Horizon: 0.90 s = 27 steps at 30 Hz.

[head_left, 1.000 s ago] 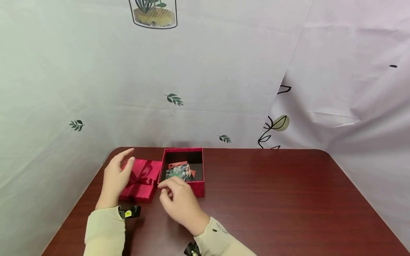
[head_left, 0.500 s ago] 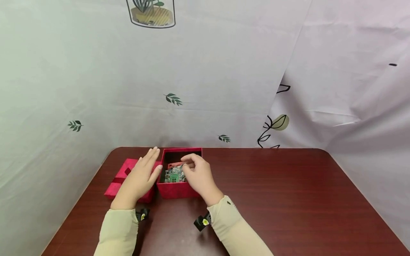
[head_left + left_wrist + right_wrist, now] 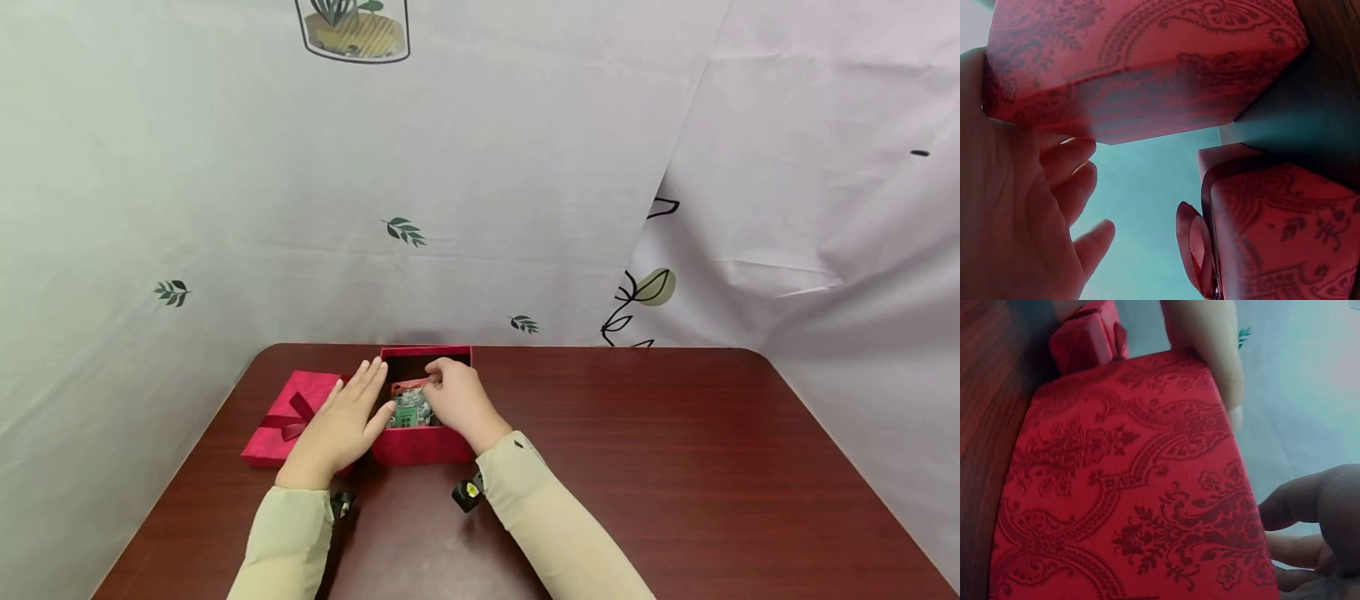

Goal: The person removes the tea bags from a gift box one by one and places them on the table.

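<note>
A red patterned box (image 3: pixel 422 448) stands without its lid at the table's back edge, with small printed cards (image 3: pixel 410 408) inside. My left hand (image 3: pixel 341 429), fingers straight, lies along the box's left side and overlaps its rim in the head view; the left wrist view puts the palm beside the box wall (image 3: pixel 1197 44). My right hand (image 3: pixel 461 400) reaches over the right rim, bent fingers and thumb at the cards. In the right wrist view, the box wall (image 3: pixel 1116 481) hides its fingertips, so I cannot tell whether they pinch a card.
The red lid (image 3: pixel 272 443) with its dark red ribbon bow (image 3: pixel 294 417) sits left of the box, partly behind my left hand. A brown wooden table (image 3: pixel 675 467) extends to the right. Behind it hangs a pale cloth (image 3: pixel 480 167) printed with leaves.
My left hand has moved right from above the lid to the box's left side. My right hand has gone from the front rim up and right, over the cards. The lid shows shifted left.
</note>
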Tool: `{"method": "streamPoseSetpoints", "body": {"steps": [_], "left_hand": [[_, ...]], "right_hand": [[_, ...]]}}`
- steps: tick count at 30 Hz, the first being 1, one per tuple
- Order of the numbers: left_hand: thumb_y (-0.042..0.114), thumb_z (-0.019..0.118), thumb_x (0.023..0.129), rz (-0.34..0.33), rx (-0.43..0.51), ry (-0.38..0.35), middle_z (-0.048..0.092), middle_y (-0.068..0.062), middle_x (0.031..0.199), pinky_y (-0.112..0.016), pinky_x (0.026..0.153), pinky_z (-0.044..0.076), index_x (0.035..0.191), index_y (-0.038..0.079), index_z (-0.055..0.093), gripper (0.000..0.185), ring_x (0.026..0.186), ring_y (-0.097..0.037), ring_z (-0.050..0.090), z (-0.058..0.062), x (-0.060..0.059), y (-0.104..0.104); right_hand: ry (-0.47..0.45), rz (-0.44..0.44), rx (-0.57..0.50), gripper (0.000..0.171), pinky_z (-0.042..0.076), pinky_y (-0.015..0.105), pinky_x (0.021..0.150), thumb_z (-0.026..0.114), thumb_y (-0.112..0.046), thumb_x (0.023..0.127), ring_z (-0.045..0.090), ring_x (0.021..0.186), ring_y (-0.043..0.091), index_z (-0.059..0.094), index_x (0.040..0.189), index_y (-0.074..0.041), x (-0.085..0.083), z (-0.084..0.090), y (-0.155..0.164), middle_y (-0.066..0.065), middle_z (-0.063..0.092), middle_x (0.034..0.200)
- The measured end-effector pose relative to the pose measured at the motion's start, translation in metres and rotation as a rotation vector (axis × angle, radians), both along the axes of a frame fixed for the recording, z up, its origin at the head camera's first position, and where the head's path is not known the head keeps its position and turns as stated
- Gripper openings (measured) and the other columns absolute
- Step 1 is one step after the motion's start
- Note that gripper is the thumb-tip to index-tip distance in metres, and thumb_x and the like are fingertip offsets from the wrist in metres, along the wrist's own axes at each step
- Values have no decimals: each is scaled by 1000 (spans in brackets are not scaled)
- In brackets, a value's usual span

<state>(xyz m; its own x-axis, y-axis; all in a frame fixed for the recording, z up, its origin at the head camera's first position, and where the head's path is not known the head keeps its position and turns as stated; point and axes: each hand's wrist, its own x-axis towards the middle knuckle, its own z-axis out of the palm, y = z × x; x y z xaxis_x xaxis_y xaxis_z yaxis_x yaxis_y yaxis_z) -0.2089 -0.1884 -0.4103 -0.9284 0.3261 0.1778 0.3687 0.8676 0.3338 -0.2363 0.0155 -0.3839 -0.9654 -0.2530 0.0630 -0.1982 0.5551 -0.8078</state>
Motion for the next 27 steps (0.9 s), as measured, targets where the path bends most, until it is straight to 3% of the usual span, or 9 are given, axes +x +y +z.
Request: {"method": "streamPoseSetpoints", "body": {"steps": [5, 13, 17, 21, 24, 27], "left_hand": [[36, 50, 106, -9, 15, -21, 23, -17, 166, -63, 120, 16, 158, 0, 30, 67, 153, -39, 17, -2, -1, -1], [35, 50, 106, -6, 27, -41, 21, -17, 167, -62, 121, 16, 159, 0, 28, 67, 154, -38, 16, -2, -2, -1], [34, 50, 106, -5, 24, -30, 22, -19, 166, -63, 120, 17, 158, -1, 29, 66, 153, -39, 18, -2, -1, -1], [34, 50, 106, -10, 26, -21, 23, -18, 166, -63, 120, 18, 158, -1, 29, 65, 153, -39, 18, -3, -1, -1], [35, 49, 107, -13, 32, -17, 22, -17, 166, -63, 120, 18, 158, -1, 29, 65, 153, -39, 18, -3, -1, -1], [35, 49, 106, -12, 38, -17, 22, -17, 167, -63, 120, 18, 158, -1, 29, 66, 153, -38, 18, -4, -2, -1]], "right_hand": [[-27, 34, 120, 34, 47, 26, 61, 61, -7, 99, 52, 58, 13, 64, 131, 2, -5, 0, -5, 15, 70, 114], [-39, 17, 249, 35, 48, 29, 65, 62, -4, 97, 57, 71, 17, 63, 131, 4, -12, -2, -15, 18, 68, 122], [-39, -6, 253, 26, 45, 29, 57, 62, -1, 95, 54, 63, 17, 68, 119, 5, -13, -6, -19, 15, 70, 99], [-33, -23, 278, 8, 40, 28, 50, 61, -1, 94, 45, 54, 16, 69, 98, 1, -12, -8, -21, 7, 57, 71], [-30, -28, 275, 7, 38, 28, 47, 61, 0, 94, 41, 51, 15, 65, 89, -2, -11, -9, -21, 6, 49, 64], [-29, -37, 272, 5, 38, 28, 47, 62, 0, 94, 41, 51, 15, 65, 90, -1, -11, -9, -22, 7, 51, 67]]}}
